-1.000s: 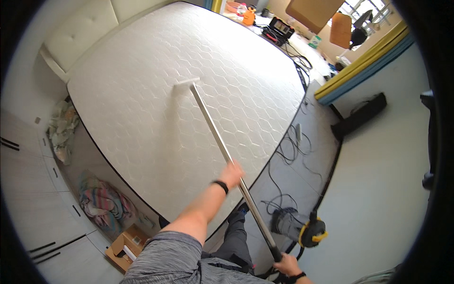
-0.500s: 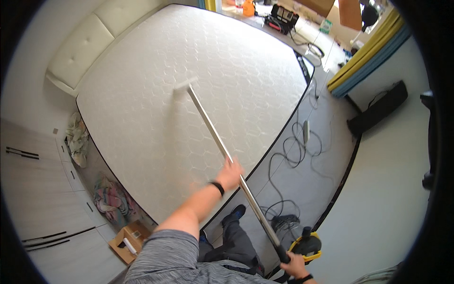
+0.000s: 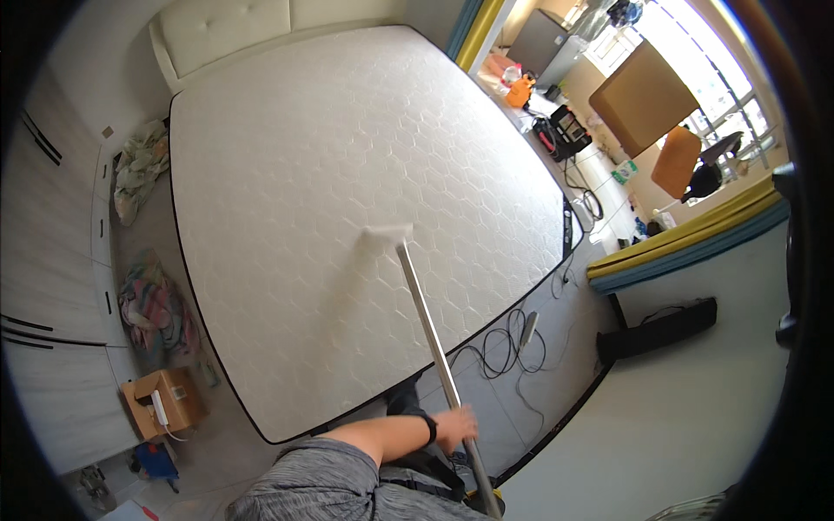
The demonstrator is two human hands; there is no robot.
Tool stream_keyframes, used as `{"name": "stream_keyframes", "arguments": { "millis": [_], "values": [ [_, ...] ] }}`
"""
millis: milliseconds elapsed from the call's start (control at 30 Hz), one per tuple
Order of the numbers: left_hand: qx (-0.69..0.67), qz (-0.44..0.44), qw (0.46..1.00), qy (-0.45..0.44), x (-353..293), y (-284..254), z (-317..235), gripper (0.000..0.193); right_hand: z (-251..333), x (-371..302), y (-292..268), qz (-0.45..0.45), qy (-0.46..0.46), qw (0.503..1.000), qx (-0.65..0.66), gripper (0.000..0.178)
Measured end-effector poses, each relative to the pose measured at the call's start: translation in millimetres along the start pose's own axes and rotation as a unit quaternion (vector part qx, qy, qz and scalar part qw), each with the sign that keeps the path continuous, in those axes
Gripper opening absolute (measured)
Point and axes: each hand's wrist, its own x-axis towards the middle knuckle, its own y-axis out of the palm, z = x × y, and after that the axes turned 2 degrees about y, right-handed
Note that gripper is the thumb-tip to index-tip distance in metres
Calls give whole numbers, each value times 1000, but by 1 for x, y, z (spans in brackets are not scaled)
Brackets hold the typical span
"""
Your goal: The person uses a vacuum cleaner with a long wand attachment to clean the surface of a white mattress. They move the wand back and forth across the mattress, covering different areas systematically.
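Observation:
A long metal vacuum wand (image 3: pixel 426 313) slants from the lower edge up onto the white quilted mattress (image 3: pixel 287 269). Its wide, pale flat head (image 3: pixel 389 233) lies on the mattress top near the middle. My left hand (image 3: pixel 456 427), with a black band at the wrist, is closed around the lower part of the tube. The tube's near end runs out of the picture at the bottom, and my right hand is out of view.
A cream headboard (image 3: pixel 226 30) backs the mattress. Cables (image 3: pixel 495 352) loop on the floor to its right, near a long black bag (image 3: pixel 656 334). At the left are bundled bedding (image 3: pixel 156 308), a cardboard box (image 3: pixel 178 399) and cabinets (image 3: pixel 52 243). Curtains (image 3: pixel 686 234) hang at right.
The wand has been drawn back toward me, and my left hand has come closer to my body with it. My view has shifted, and my right hand has left the picture.

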Motion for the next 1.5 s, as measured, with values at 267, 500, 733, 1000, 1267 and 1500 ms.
{"name": "stream_keyframes", "arguments": {
  "millis": [267, 500, 733, 1000, 1267, 1500],
  "values": [
    [200, -55, 891, -403, -28, -180, 253, 61, 190, 155, -205, -97, -177, 956, -211, 46],
    [190, -72, 748, -632, -97, -321, 336, 69, 367, 149, -269, -47, -367, 929, -22, 52],
    [236, -30, 771, -590, -61, -276, 312, 63, 297, 148, -256, -75, -327, 942, 34, 60],
    [185, 2, 892, -411, -15, -143, 150, 67, 112, 60, -135, -59, -218, 974, -34, 61],
    [159, 13, 963, -217, -27, -5, -26, 60, -110, -33, 35, 109, 1, 979, 173, 38],
    [149, 31, 955, -255, -52, 33, -62, 53, -154, -16, 102, 159, -14, 967, 196, 34]
  ]
}}
